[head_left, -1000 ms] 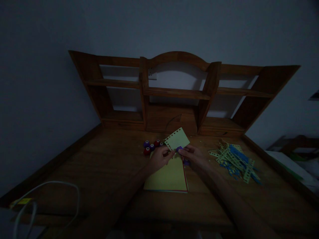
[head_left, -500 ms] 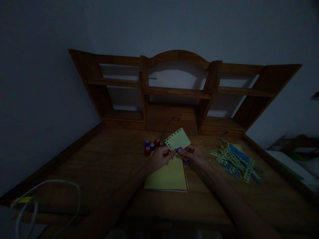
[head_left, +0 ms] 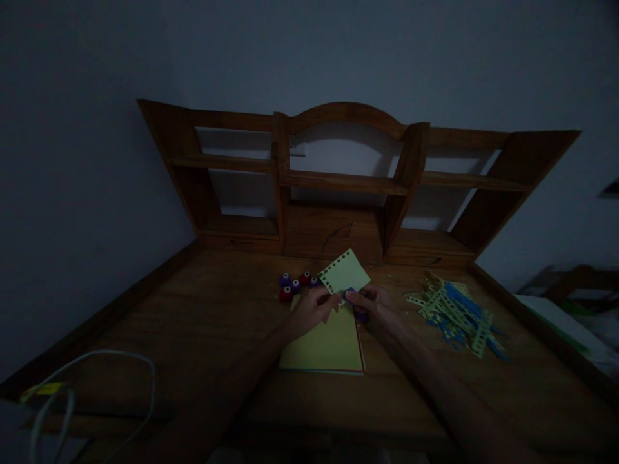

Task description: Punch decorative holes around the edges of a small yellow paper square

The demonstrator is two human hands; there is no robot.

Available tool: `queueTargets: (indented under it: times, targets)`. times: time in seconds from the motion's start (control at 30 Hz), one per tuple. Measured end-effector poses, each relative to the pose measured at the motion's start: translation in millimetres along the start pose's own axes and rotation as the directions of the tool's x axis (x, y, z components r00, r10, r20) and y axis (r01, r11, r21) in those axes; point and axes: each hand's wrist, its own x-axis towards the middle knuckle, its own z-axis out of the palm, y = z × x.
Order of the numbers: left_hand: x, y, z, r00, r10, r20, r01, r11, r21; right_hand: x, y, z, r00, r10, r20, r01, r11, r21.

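My left hand (head_left: 312,307) is closed on the lower left edge of a pale yellow paper piece (head_left: 349,267) with holes punched along its edges. My right hand (head_left: 380,305) grips a small purple craft punch (head_left: 350,295) at the paper's lower edge, thumb on top. Both hands are over a stack of coloured paper sheets (head_left: 319,351), yellow on top. Another purple object (head_left: 362,316) lies partly hidden under my right hand. Left of the held paper, several red and purple craft punches (head_left: 286,294) stand on the desk.
Punched yellow and blue paper strips (head_left: 461,312) with small cut-outs lie heaped on the right of the wooden desk (head_left: 193,322). A wooden shelf unit (head_left: 338,180) stands along the back. A white cable (head_left: 149,367) loops at the front left.
The held paper and punch have hardly moved between my hands. The whole view has shifted slightly.
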Motion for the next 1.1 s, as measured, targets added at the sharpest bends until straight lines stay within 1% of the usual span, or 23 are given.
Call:
queueTargets:
  times: [0.13, 0.2, 0.27, 0.33, 0.43, 0.5, 0.6, 0.7, 0.83, 0.97, 1.03, 1.1]
  targets:
    - [1, -5, -1.1, 1.0, -0.016, -0.026, 0.017, 0.998, 0.065, 2, 0, 1, 0.997, -0.057, -0.049, 0.048, 0.985, -0.165]
    - [2, -8, -1.6, 0.997, -0.026, -0.068, 0.032, 0.995, 0.091, 2, 0, 2, 0.995, -0.09, -0.048, 0.078, 0.974, -0.212]
    - [2, -8, -2.9, 0.991, -0.028, -0.13, 0.044, 0.992, 0.122, 2, -1, 3, 0.994, -0.105, -0.018, 0.098, 0.972, -0.214]
    - [3, -6, -4.8, 0.981, -0.028, -0.192, 0.055, 0.989, 0.138, 1, -3, 3, 0.996, -0.092, 0.009, 0.092, 0.971, -0.221]
    - [4, -4, -7.5, 0.964, -0.035, -0.263, 0.066, 0.992, 0.109, -1, -6, 4, 0.998, -0.053, 0.041, 0.061, 0.967, -0.247]
    - [6, -6, -8.2, 0.956, -0.043, -0.289, 0.067, 0.995, 0.073, -2, -8, 4, 0.999, -0.038, 0.032, 0.044, 0.97, -0.237]
    - [8, -10, -8.1, 0.952, -0.06, -0.301, 0.074, 0.997, 0.036, -2, -8, 4, 0.999, -0.043, -0.018, 0.039, 0.986, -0.161]
    - [9, -14, -8.0, 0.95, -0.06, -0.307, 0.077, 0.996, 0.043, 0, -7, 1, 0.993, -0.076, -0.092, 0.069, 0.995, -0.077]
    - [9, -13, -9.1, 0.936, -0.058, -0.346, 0.081, 0.995, 0.051, 5, -6, -5, 0.968, -0.128, -0.217, 0.126, 0.992, -0.023]
    - [8, -9, -10.2, 0.928, -0.046, -0.37, 0.081, 0.994, 0.079, 9, -4, -13, 0.929, -0.142, -0.342, 0.155, 0.988, 0.01]
    - [8, -8, -10.1, 0.931, -0.04, -0.362, 0.078, 0.993, 0.091, 10, -4, -17, 0.915, -0.132, -0.381, 0.152, 0.988, 0.023]
    - [8, -8, -9.6, 0.935, -0.047, -0.352, 0.083, 0.993, 0.088, 11, -4, -19, 0.916, -0.107, -0.386, 0.132, 0.991, 0.039]
